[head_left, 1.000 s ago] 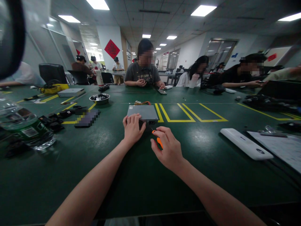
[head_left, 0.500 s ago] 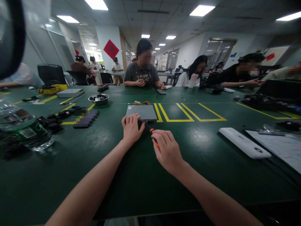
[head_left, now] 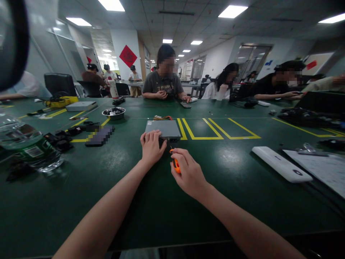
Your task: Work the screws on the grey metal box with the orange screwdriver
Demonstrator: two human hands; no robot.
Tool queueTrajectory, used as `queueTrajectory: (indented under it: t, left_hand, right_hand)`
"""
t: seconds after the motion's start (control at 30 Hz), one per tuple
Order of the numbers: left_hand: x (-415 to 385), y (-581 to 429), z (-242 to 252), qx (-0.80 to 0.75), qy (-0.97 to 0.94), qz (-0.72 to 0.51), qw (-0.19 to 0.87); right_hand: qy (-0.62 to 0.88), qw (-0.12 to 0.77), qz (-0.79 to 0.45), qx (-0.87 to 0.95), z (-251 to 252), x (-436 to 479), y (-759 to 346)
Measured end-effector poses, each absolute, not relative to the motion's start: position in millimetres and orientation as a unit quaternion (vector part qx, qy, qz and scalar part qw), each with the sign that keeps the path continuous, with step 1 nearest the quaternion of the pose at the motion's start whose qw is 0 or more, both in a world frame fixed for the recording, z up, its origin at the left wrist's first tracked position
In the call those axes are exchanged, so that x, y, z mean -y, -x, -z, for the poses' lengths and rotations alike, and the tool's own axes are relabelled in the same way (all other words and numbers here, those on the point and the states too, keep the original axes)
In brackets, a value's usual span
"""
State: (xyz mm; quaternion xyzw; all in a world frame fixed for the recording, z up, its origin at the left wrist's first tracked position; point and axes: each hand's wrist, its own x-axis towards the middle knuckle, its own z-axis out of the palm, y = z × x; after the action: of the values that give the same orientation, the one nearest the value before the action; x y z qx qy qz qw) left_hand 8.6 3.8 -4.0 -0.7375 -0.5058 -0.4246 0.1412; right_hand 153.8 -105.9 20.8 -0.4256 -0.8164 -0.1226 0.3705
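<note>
A grey metal box (head_left: 164,128) with a socket in its near side lies on the green table, coloured wires (head_left: 162,118) behind it. My left hand (head_left: 151,145) rests on the box's near left corner, fingers on top and thumb at the front side. In my right hand (head_left: 187,169) is an orange and black screwdriver (head_left: 176,164), its thin shaft pointing toward the front of the box. Whether the tip touches the box is too small to tell.
Left stand a water bottle (head_left: 35,151), a dark phone (head_left: 99,136) and a metal bowl (head_left: 113,113). Right lie a white device (head_left: 281,164) and a clipboard (head_left: 320,167). A person (head_left: 164,81) sits across the table (head_left: 151,216); others sit farther right.
My right hand has shifted slightly left and its grip has turned, so more of the orange handle shows. My left hand stays on the box.
</note>
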Motion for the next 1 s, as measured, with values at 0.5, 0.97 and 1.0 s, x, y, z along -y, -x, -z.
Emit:
queueTrajectory:
  t: [0.5, 0.97, 1.0]
  left_hand:
    - [-3, -7, 4, 0.506, 0.745, 0.415, 0.129]
    - [-1, -7, 1, 0.515, 0.748, 0.402, 0.12]
    - [-1, -7, 1, 0.514, 0.748, 0.403, 0.119]
  right_hand:
    - [0.482, 0.266, 0.17, 0.817, -31, 104, -170]
    - [0.469, 0.209, 0.256, 0.819, -41, 105, -156]
    - [0.449, 0.2, 0.275, 0.826, -39, 107, -156]
